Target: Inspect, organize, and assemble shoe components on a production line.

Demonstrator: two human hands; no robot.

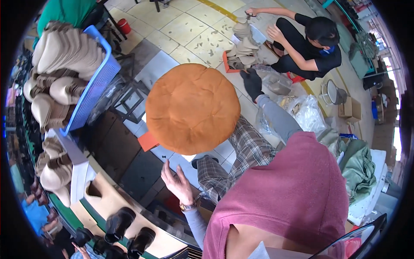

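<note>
My left hand (177, 183), bare and with a watch at the wrist, is held in the air with its fingers spread, holding nothing. It is just below the front edge of a round, tufted orange cushion (192, 108) and does not touch it. Out to the far right of the cushion is my right hand (252, 84), in a dark glove. Its fingers look loosely bent and apart, with nothing visible in them. Beside it lie clear plastic bags (276, 82), and just beyond stands an orange box (227, 64) of beige shoe-shaped pieces. What supports the cushion is hidden.
A blue basket (113, 64) at the left bears stacked beige shoe-shaped pieces (64, 52). Black shoe-like items (120, 222) stand on the bench (168, 248). A co-worker (310, 47) sits low at the far right. A red cup (124, 26) is on the tiled floor (181, 30).
</note>
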